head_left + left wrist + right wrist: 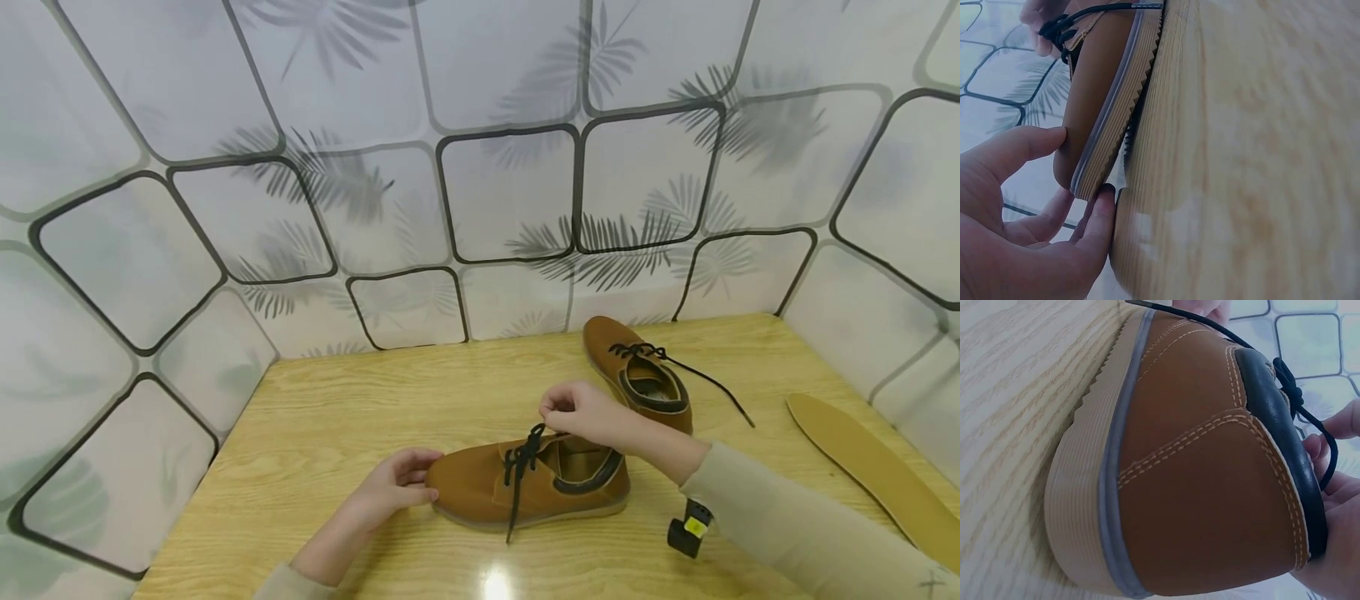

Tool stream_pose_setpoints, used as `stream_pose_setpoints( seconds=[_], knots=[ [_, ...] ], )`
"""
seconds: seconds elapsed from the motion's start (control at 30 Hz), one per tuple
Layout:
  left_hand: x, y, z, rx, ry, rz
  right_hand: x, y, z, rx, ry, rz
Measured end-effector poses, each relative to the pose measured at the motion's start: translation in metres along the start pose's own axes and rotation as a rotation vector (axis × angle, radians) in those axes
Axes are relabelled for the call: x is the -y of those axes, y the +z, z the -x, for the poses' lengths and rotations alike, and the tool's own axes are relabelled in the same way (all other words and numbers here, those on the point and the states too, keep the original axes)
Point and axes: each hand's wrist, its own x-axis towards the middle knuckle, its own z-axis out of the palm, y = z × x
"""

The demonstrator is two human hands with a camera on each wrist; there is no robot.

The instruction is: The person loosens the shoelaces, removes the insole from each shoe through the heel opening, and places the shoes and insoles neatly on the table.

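Observation:
A brown leather shoe (468, 479) with a dark padded collar (1275, 425) stands sole down on the table, its toe to the left. My left hand (390, 487) grips that toe; in the left wrist view the thumb (1038, 144) lies on the upper and fingers reach under the sole's tip (1094, 178). Over the shoe's opening, my right hand (592, 417) pinches a black shoelace (1332, 450) between thumb and finger. That lace is looped and knotted at the eyelets, and its other end (514, 508) hangs down the near side.
Behind my right forearm is a second brown shoe (607, 342), one lace end (720, 387) trailing right across the wooden table (337, 408). A tan insole (862, 458) lies at the right edge. Patterned fabric walls (510, 192) enclose the back and sides.

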Motion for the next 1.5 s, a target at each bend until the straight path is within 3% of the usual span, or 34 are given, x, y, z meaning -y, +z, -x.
stream_pose_setpoints(
  seconds=[0.13,0.37,0.83,1.3,1.5],
  knots=[
    [-0.0012,0.0004,0.0006,-0.003,0.001,-0.003,-0.0002,-0.0013,0.0001,0.028,-0.014,0.016],
    [-0.0017,0.0003,0.0004,0.002,-0.006,-0.003,-0.0005,-0.0026,0.0003,0.101,-0.118,0.155],
    [0.0013,-0.0012,0.0001,0.027,0.002,0.023,0.0024,0.0009,0.0007,0.085,-0.155,0.263],
    [0.0040,-0.0017,0.0003,0.050,0.015,0.029,0.0022,-0.0001,0.0007,0.116,-0.156,0.241],
    [0.0046,-0.0021,-0.0002,0.054,0.019,0.031,0.0009,-0.0031,0.0004,0.141,-0.105,0.135]
  ],
)
